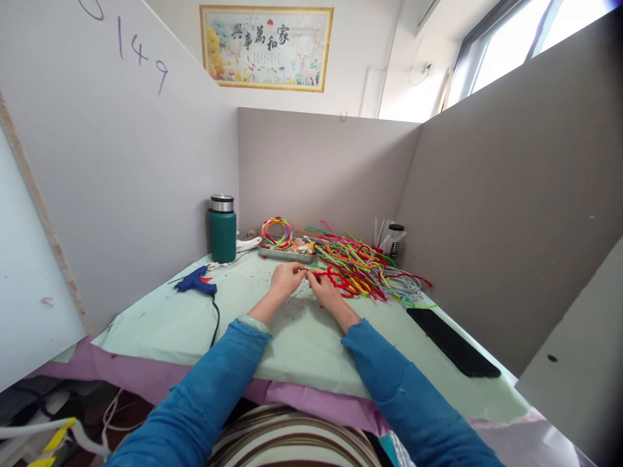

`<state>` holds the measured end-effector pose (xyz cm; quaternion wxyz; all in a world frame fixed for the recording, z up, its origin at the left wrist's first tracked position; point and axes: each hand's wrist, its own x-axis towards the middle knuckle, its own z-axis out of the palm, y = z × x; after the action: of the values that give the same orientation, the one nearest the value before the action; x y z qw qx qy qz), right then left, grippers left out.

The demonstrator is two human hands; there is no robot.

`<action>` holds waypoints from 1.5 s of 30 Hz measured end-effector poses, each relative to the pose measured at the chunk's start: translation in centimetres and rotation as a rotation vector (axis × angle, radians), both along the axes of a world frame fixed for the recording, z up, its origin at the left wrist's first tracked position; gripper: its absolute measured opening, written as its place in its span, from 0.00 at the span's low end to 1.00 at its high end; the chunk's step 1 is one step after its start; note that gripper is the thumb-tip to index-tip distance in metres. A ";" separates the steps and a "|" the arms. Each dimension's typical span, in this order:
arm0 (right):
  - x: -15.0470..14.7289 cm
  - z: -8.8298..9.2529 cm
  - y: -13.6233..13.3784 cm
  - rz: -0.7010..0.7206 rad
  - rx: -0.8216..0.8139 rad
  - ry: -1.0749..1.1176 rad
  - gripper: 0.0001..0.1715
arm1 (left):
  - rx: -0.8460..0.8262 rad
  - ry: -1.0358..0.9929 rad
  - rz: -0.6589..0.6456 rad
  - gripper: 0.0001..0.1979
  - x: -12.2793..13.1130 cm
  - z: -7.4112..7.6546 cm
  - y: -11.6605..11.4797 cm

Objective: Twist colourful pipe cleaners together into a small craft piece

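Over the middle of the table, my left hand and my right hand meet at the fingertips. Both are closed in a pinch on a red pipe cleaner, a fuzzy strand whose curled, looped part shows beside and behind the right hand. The exact spot between the fingertips is small and partly hidden by the fingers. Just behind the right hand spreads a heap of many-coloured pipe cleaners. Beyond the left hand stands a metal tray with small pieces in it and a ring of coloured strands on top.
A blue glue gun with a black cord lies at the left, in front of a green bottle. At the right edge lies a flat black object. A black-lidded jar stands at the back right. Grey partitions enclose the table.
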<state>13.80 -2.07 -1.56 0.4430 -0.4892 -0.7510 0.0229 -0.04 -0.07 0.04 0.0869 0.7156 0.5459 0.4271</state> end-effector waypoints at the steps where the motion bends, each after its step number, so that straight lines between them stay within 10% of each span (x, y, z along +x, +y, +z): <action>1: 0.0 -0.1 0.0 -0.001 -0.002 0.006 0.20 | -0.002 0.004 0.001 0.12 0.0 0.0 0.0; 45: -0.1 0.0 0.6 -0.048 -0.165 -0.081 0.21 | -0.059 0.159 0.028 0.13 -0.1 0.0 -0.2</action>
<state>13.72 -1.46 -1.59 0.3708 -0.5422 -0.7521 0.0541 -0.09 -0.29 0.04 0.0585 0.7367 0.5731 0.3540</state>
